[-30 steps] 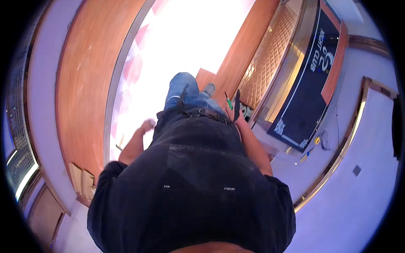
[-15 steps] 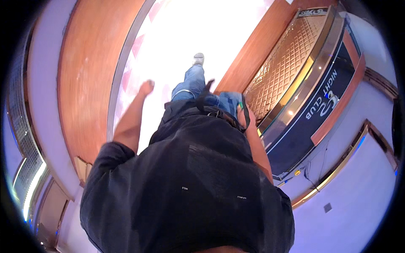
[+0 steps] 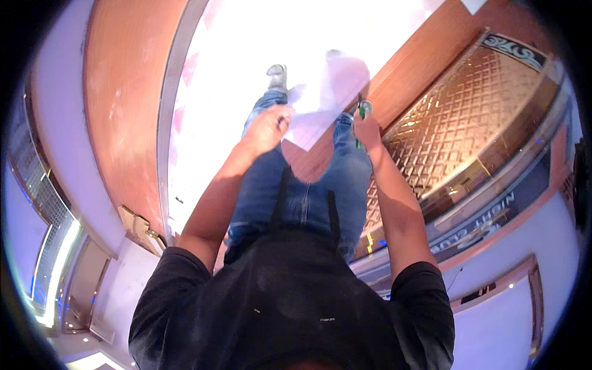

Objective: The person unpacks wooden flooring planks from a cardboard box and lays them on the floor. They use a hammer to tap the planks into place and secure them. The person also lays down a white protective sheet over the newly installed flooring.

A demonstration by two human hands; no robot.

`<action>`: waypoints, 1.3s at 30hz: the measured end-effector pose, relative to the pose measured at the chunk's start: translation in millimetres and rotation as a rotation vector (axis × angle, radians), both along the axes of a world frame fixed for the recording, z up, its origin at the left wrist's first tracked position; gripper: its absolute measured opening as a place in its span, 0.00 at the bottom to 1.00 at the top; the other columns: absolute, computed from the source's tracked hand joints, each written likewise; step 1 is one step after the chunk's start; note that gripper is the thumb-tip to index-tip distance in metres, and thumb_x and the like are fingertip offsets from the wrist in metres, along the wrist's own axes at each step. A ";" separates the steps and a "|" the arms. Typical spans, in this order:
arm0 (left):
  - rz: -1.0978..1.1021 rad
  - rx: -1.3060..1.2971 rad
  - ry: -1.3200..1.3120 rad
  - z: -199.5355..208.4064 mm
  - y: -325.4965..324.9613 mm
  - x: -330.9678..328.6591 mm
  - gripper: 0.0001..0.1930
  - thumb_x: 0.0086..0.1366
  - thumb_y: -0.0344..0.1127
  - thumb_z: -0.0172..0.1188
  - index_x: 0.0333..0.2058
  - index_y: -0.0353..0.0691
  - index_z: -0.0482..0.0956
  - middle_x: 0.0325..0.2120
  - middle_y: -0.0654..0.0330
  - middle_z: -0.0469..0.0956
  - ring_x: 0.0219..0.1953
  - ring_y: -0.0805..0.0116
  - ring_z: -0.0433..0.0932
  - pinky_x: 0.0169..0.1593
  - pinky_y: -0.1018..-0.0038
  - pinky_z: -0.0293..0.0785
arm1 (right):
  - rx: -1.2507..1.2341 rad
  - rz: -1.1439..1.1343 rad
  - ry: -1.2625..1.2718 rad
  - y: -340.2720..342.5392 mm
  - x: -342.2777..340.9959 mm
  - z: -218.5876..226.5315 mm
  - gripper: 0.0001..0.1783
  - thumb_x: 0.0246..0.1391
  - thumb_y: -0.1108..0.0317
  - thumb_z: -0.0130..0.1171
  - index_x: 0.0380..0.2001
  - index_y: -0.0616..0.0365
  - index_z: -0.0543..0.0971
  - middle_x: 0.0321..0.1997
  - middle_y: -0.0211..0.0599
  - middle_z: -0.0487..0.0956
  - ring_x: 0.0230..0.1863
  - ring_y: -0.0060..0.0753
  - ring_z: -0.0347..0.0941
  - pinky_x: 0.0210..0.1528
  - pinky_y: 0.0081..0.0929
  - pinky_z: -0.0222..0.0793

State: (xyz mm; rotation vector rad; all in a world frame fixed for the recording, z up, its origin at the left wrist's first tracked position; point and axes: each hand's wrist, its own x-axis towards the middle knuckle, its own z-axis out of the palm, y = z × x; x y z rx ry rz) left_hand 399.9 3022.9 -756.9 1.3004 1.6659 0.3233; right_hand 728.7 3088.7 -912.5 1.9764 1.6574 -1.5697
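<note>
Cloth of a black shirt (image 3: 290, 290) is filling the nearest ground, and both forearms (image 3: 216, 191) are being extended forward over blue jeans (image 3: 302, 191). A green-handled tool (image 3: 362, 113) is being grasped in the right hand (image 3: 368, 131), ahead of the right thigh; the left hand (image 3: 268, 128) is being held well apart from it, over the opposite leg. The tool's long axis is running roughly forward, away from the body, with a dark end projecting past the fingers. A round, pale shape (image 3: 368, 106) is showing just beside that end; whether it is being held too cannot be told. The left fingers are being curled, with something small and dark showing among them; whether it is being gripped cannot be told. Between the hands, open room is being left above a wood-toned surface (image 3: 308, 163). Farther forward, a grey shoe (image 3: 277, 77) is being set on overbright floor (image 3: 240, 49), where the widest room is being offered. That floor is being edged on the left by a grey strip (image 3: 169, 92); on the right, space is being bounded by a gold lattice panel (image 3: 456, 111) and, beyond, a dark sign (image 3: 465, 229).
</note>
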 end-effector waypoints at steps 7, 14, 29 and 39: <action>0.204 -0.153 -0.162 -233.9 50.8 32.2 0.13 0.70 0.31 0.57 0.51 0.36 0.79 0.41 0.48 0.82 0.42 0.53 0.83 0.49 0.63 0.78 | -0.290 -0.112 0.058 87.0 -141.5 -206.9 0.31 0.69 0.46 0.45 0.44 0.72 0.74 0.46 0.69 0.80 0.48 0.65 0.79 0.53 0.53 0.73; 0.215 -0.316 -0.124 -305.7 100.0 19.4 0.16 0.67 0.29 0.57 0.53 0.38 0.77 0.43 0.49 0.80 0.44 0.54 0.82 0.49 0.62 0.77 | -0.055 -0.269 -0.246 127.6 -202.4 -392.7 0.28 0.71 0.50 0.42 0.48 0.70 0.68 0.46 0.69 0.80 0.46 0.68 0.79 0.52 0.54 0.74; 0.106 -0.311 -0.145 -296.1 151.7 38.7 0.16 0.68 0.35 0.57 0.53 0.39 0.76 0.43 0.49 0.80 0.49 0.48 0.79 0.54 0.55 0.73 | 0.129 0.944 -0.399 117.4 -85.5 -415.3 0.14 0.69 0.59 0.45 0.50 0.51 0.74 0.44 0.47 0.84 0.46 0.53 0.82 0.47 0.51 0.76; 0.072 -0.322 -0.114 -299.6 153.6 41.8 0.16 0.67 0.34 0.58 0.53 0.40 0.76 0.43 0.50 0.80 0.48 0.49 0.79 0.53 0.56 0.73 | 0.507 1.132 -0.364 222.1 -98.3 -413.2 0.13 0.62 0.69 0.49 0.49 0.54 0.75 0.41 0.45 0.83 0.43 0.48 0.82 0.44 0.43 0.78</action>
